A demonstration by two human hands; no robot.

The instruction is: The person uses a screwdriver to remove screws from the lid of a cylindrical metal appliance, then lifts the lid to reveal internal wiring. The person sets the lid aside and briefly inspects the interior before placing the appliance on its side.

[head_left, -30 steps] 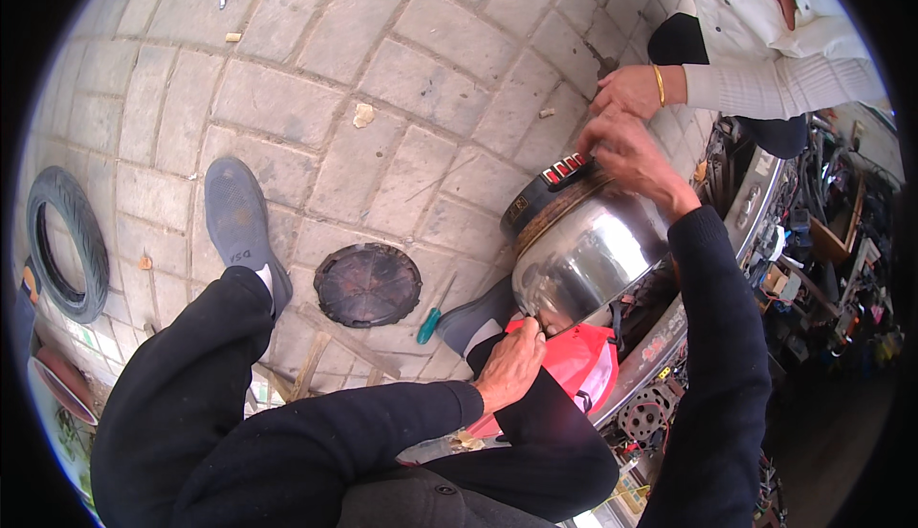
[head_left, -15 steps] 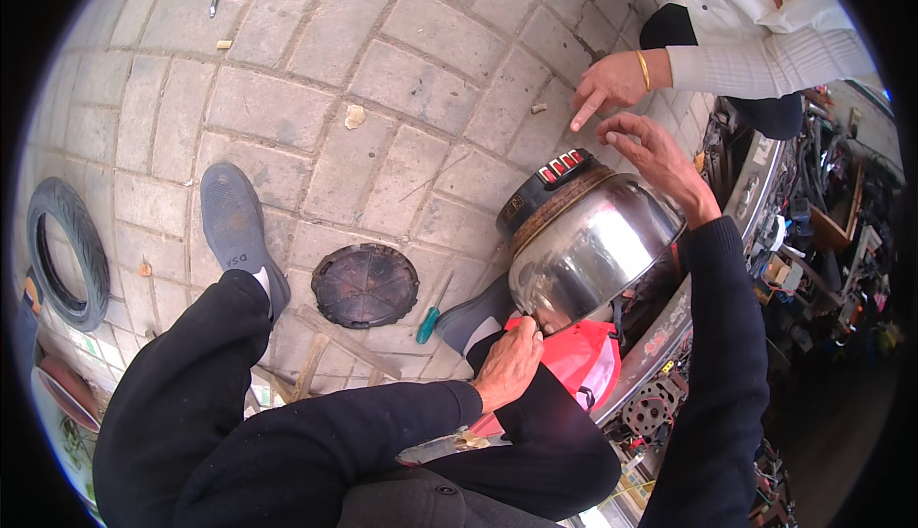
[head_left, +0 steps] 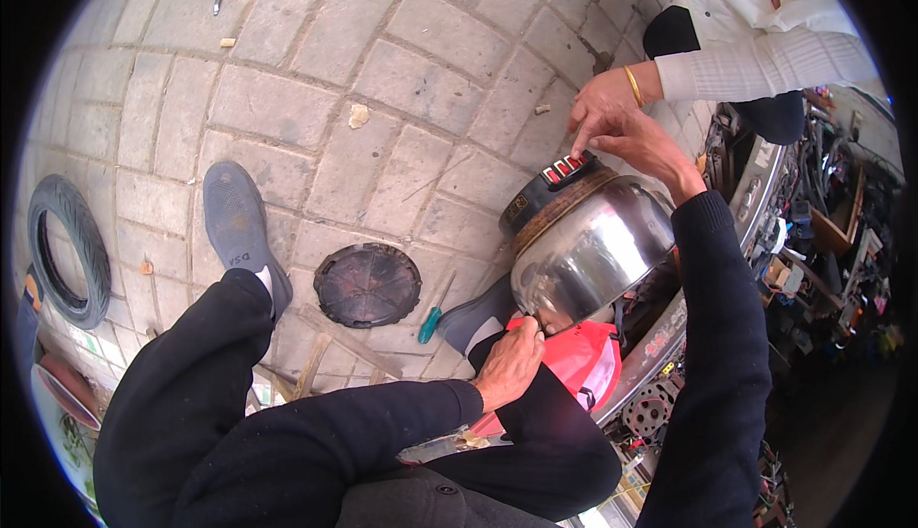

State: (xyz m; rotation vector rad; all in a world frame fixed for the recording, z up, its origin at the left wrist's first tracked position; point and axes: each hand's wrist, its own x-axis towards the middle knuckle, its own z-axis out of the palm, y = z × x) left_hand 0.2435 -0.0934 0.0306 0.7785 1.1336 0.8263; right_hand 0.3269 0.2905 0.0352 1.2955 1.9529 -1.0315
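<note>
A shiny metal electric pot [head_left: 595, 249] lies tipped on its side, its black base with a row of red switches [head_left: 566, 168] turned up and away from me. My left hand [head_left: 510, 367] is closed on the pot's near lower rim; its fingertips are partly hidden. Above the pot, my right hand [head_left: 652, 148] reaches toward the switches with fingers stretched out and holds nothing. Another person's hand [head_left: 608, 102], with a gold bracelet, points down at the switches and overlaps my right fingertips. Whether our fingers touch, I cannot tell. Under the pot is a red bag-like thing [head_left: 580, 361].
A round black cover [head_left: 367, 285] lies on the paving beside a green-handled screwdriver [head_left: 430, 325]. A tyre [head_left: 68, 253] is at the far left. Along the right runs a metal-edged bin [head_left: 755, 188] crammed with scrap parts. The other person's white-sleeved arm [head_left: 765, 61] extends from the upper right.
My right hand has moved left and slightly down to the switches. The other person's pointing finger has also come down onto them. My left hand keeps its hold on the rim.
</note>
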